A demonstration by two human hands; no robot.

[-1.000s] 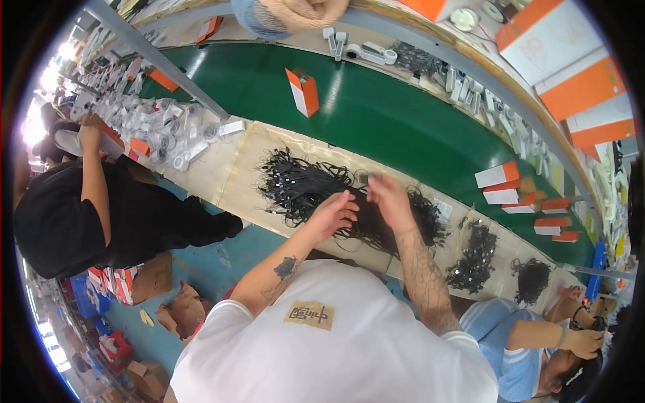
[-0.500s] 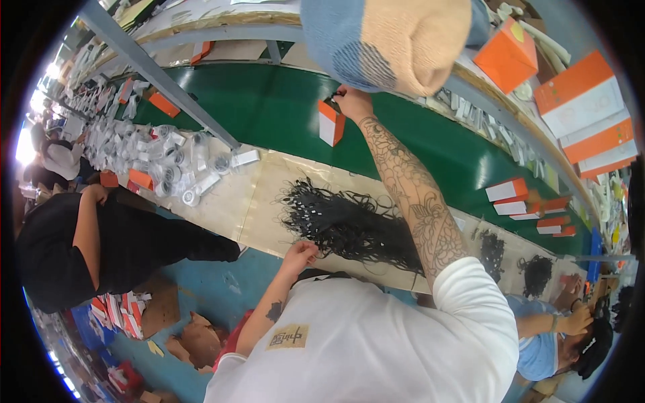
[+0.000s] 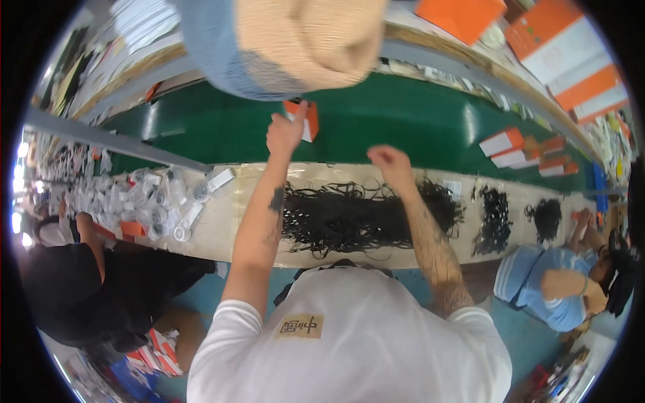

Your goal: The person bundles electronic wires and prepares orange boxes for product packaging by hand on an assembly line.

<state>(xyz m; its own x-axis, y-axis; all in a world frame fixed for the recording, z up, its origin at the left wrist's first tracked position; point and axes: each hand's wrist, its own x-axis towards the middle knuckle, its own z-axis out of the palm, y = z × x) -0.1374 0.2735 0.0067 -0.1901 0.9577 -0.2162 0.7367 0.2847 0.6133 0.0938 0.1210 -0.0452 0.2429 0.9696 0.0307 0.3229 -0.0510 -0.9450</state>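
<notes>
An upright orange-and-white box (image 3: 312, 126) stands on the green belt, partly behind my left hand (image 3: 287, 131). That hand touches the box, with one digit stretched up over its front and the others apart to the left. A bit of something black (image 3: 293, 101) shows at the box's top. Over the belt's near edge, my right hand (image 3: 391, 164) is curled, slightly blurred, and nothing hangs from it. Below it, a long heap of black cords (image 3: 342, 218) covers the beige worktop (image 3: 259, 176), between my forearms and partly under the right one.
Clear-bagged coiled goods (image 3: 151, 201) lie left. Smaller cord piles (image 3: 494, 215) and orange-and-white boxes (image 3: 504, 144) are right. A grey post (image 3: 121, 141) slants across the left. Fabric in blue and beige (image 3: 302, 47) overhangs the belt. Co-workers sit left (image 3: 74, 289) and right (image 3: 551, 282).
My right hand has left the box top and drawn back toward me. My left hand has gone from the cords' near edge up to the box. The view has turned.
</notes>
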